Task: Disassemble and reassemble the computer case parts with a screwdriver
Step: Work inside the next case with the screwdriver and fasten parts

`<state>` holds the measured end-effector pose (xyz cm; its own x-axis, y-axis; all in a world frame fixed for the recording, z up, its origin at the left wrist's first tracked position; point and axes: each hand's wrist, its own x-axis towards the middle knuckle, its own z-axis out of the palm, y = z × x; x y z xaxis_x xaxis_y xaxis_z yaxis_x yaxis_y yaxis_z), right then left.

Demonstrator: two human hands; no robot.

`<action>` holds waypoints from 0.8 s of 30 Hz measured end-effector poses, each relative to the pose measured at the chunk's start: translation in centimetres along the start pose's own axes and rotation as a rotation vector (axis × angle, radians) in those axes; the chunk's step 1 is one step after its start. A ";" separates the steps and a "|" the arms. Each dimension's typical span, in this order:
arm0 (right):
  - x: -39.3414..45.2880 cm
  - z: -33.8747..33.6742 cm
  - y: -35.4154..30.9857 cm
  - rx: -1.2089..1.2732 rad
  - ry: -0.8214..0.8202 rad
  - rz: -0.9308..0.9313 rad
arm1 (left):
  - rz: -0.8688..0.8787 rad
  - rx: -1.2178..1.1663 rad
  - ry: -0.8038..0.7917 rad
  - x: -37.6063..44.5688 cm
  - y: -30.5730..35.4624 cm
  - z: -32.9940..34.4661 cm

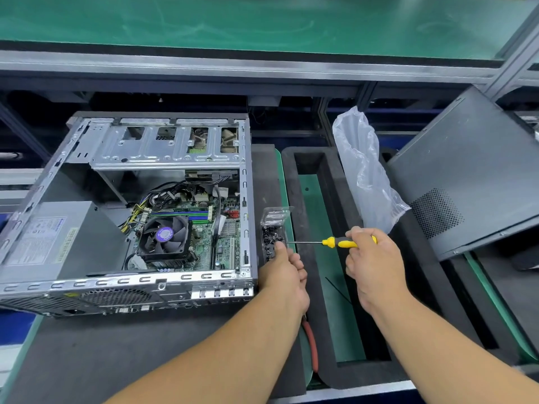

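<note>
Bench: dark foam mat (175,351) over green work surface, second green shelf above.
Computer case (128,211): one, side open, lying on the mat at left; one CPU fan (164,235) visible inside.
Side panel (472,170): one, leaning at right.
Screw box (274,233): one clear plastic box of dark screws, just beside the case.
Left hand (287,275): fingers curled, thumb touching the box; contents of grip cannot be told.
Right hand (372,258): grips one yellow-black screwdriver (335,242), tip pointing at the box.
Plastic bag (367,173): one, clear, upright.

Bench (87,360) bears computer case (131,205) (open), foam tray (329,371).
</note>
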<state>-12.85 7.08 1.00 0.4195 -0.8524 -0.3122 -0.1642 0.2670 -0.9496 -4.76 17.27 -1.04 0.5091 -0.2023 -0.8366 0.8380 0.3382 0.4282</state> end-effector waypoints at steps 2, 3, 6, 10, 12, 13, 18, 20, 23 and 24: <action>0.0 -0.3 0.1 0.010 0.008 0.006 | -0.015 0.012 -0.012 -0.3 0.0 -0.1; 0.0 -0.4 0.2 0.008 0.008 0.004 | -0.029 0.021 -0.020 -0.6 -0.2 -0.3; 0.0 -0.5 0.4 -0.042 0.003 -0.023 | -0.079 0.036 -0.017 -1.6 -1.0 -1.2; -0.2 0.0 0.7 -0.183 -0.039 -0.071 | -0.120 0.046 0.001 -2.7 -1.9 -2.4; -0.4 0.4 0.9 -0.279 -0.049 -0.104 | -0.124 0.082 0.016 -2.8 -1.9 -2.7; -0.5 0.6 1.0 -0.319 -0.050 -0.123 | -0.122 0.109 0.029 -2.7 -1.8 -2.9; -0.9 1.1 1.4 -0.396 -0.034 -0.187 | -0.106 0.166 0.069 -2.4 -1.6 -3.2; -0.8 1.4 1.5 -0.418 -0.028 -0.200 | -0.099 0.159 0.062 -2.3 -1.6 -3.3; -0.7 1.5 1.5 -0.403 -0.020 -0.198 | -0.099 0.145 0.035 -2.2 -1.3 -3.1; -0.6 1.4 1.5 -0.389 -0.017 -0.191 | -0.099 0.140 0.027 -2.1 -1.3 -3.1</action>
<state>-12.11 8.65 -0.25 0.4891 -0.8617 -0.1353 -0.4051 -0.0871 -0.9101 -7.57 20.09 -0.88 0.4188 -0.2032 -0.8851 0.9039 0.1862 0.3850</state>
